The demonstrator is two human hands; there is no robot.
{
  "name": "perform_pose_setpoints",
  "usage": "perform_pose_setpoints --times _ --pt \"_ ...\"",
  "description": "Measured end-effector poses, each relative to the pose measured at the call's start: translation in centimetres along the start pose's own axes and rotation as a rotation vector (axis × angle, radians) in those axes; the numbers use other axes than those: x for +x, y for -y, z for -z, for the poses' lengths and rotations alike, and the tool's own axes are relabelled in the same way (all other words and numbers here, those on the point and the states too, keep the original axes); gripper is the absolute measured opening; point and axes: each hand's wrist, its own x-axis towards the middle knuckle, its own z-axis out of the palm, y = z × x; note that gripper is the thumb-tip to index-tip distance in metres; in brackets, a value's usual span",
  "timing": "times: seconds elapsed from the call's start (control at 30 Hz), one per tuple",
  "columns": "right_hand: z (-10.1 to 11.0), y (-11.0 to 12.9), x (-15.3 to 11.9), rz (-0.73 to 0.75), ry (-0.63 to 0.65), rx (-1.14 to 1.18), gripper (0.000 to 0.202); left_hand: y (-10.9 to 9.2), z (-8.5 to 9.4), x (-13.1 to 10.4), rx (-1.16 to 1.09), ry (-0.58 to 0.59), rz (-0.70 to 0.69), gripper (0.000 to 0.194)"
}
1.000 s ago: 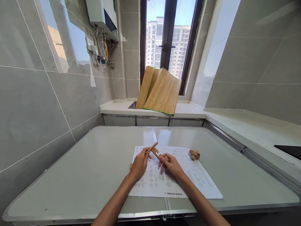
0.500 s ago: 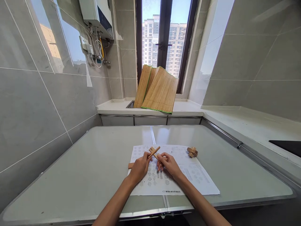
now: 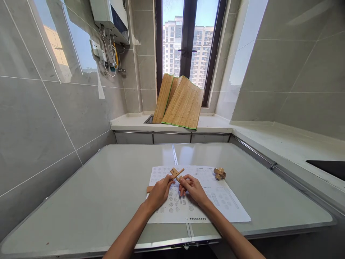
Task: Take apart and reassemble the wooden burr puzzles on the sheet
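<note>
My left hand (image 3: pixel 160 191) is closed in a pinch on a thin wooden puzzle stick (image 3: pixel 180 172), which slants up to the right. Between the fingers of my right hand (image 3: pixel 193 187) is a flat wooden puzzle piece (image 3: pixel 173 171) with a dark hole or notch near its far end, slanting up to the left. The two pieces cross just above the printed sheet (image 3: pixel 226 210); whether they touch or interlock I cannot tell. Another wooden piece (image 3: pixel 149 189) lies at the sheet's left edge, partly hidden behind my left hand.
A cluster of joined wooden pieces (image 3: pixel 220 173) rests at the sheet's upper right edge. The pale folding table (image 3: pixel 107 201) has a metal seam down its middle. Behind it, a bamboo mat (image 3: pixel 183 104) leans against the window on a white counter (image 3: pixel 129 124).
The stick in my left hand has turned slightly and now looks narrower. Both hands keep their grips in nearly the same place, and the whole view has shifted a little.
</note>
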Motion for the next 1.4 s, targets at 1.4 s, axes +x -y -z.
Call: perform_pose_setpoints --times 1.4 --pt "1.1 -0.9 0.1 0.061 -0.142 -0.010 0.051 2.0 4.9 -1.0 0.369 -0.068 -0.082 0.031"
